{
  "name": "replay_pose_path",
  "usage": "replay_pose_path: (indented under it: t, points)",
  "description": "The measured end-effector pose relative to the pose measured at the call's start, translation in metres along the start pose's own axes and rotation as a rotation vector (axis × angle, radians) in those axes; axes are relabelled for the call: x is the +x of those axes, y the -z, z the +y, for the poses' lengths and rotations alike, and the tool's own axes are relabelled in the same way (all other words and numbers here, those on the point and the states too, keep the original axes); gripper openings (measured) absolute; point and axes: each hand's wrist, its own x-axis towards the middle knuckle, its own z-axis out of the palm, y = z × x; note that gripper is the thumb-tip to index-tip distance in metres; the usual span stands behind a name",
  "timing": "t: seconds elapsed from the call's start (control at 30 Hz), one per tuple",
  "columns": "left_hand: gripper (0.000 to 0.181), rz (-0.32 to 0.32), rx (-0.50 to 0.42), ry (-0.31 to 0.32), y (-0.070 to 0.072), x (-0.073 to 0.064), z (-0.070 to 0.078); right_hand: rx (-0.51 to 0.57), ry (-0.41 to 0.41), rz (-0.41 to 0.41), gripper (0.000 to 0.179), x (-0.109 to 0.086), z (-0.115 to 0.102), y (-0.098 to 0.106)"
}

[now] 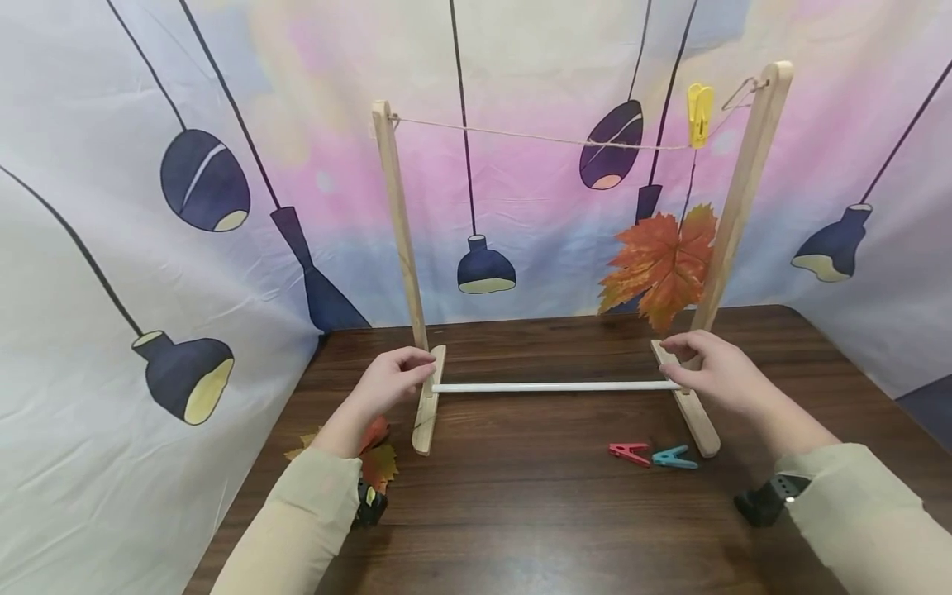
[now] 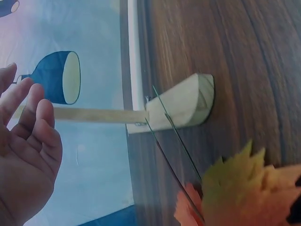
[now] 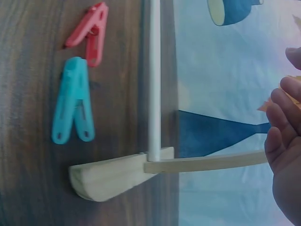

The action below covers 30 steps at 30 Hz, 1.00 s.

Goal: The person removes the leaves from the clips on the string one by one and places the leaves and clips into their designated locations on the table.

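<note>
Nearby, in the lower left of the head view, orange-and-green artificial maple leaves (image 1: 382,464) lie on the dark brown wood-grain table (image 1: 521,512), partly hidden under the left forearm; a low sweep of the beige fabric sleeve (image 1: 297,512) could drag or crumple them. Their thin green stems (image 2: 183,153) cross in front of the stand's foot in the left wrist view, so shifting the stand might snag them.

At lower right of centre, a red plastic clothespin (image 1: 628,453) and a teal plastic clothespin (image 1: 674,458) sit side by side near the right foot, where a careless slide of the stand could knock them away.

Farther in, the left hand (image 1: 394,378) is loosely curled, relaxed and empty beside the pale wooden left post (image 1: 402,223). The right hand (image 1: 717,372) matches it by the pale wooden right post (image 1: 744,182), also holding nothing; whether either touches the wood I cannot tell. An uneven push there might tip the stand or twist the white rod (image 1: 554,387) joining its feet.

Higher, at upper right, a yellow plastic clothespin (image 1: 699,116) hangs an orange maple leaf (image 1: 665,260) from thin beige twine (image 1: 521,132); a jolt could shake that leaf loose.
</note>
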Motion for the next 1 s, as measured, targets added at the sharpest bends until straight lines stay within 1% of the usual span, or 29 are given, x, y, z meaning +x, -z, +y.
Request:
replay_pose_path:
  t: [0.07,0.27,0.43,0.57,0.67,0.77,0.87,1.0]
  points:
    - [0.033,0.006,0.014,-0.011,-0.003,0.008,-0.007,0.002,-0.001,0.008,0.041,0.002,-0.002,0.004]
    - [0.028,-0.002,0.024,-0.054,-0.009,0.013,0.006,0.024,-0.023,0.028,0.041,0.006,-0.007,0.020]
    - [0.026,-0.004,0.057,-0.057,-0.012,0.018,0.013,0.020,-0.031,0.042,0.042,0.011,-0.010,0.031]
    - [0.027,-0.020,0.034,-0.046,-0.012,0.023,0.020,-0.009,0.003,0.072,0.040,0.017,-0.014,0.043]
    - [0.026,-0.023,0.036,-0.053,-0.010,0.027,0.026,-0.024,0.030,0.097,0.038,0.022,-0.018,0.053]
    - [0.028,-0.032,0.054,-0.059,-0.009,0.029,0.031,-0.022,0.023,0.108,0.039,0.026,-0.022,0.062]
    - [0.031,-0.049,0.078,-0.061,-0.009,0.031,0.036,-0.019,-0.001,0.120,0.040,0.028,-0.025,0.070]
    - [0.032,-0.048,0.083,-0.067,-0.010,0.034,0.047,-0.012,-0.027,0.139,0.041,0.030,-0.030,0.080]
